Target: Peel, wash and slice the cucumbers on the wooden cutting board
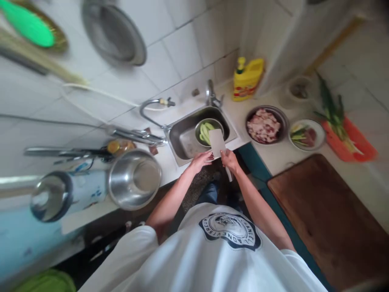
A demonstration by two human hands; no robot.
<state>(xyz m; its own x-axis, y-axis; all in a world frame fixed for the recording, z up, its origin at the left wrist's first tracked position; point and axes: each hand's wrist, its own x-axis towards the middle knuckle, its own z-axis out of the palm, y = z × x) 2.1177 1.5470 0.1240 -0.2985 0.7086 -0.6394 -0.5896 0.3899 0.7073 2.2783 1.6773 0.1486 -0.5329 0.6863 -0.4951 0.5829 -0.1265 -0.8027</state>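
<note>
Both hands hold a white cleaver [216, 142] over the front edge of the sink [182, 140] — the right hand [230, 159] has its grip closed around the handle, the left hand [200, 161] pinches the blade's edge. Just beyond the blade, a steel bowl of green slices [208, 130] sits in the sink.

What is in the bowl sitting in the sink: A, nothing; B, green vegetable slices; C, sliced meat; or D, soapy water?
B: the bowl in the sink holds pale green slices, just beyond the cleaver that both hands hold; the meat is in another bowl on the counter.
</note>
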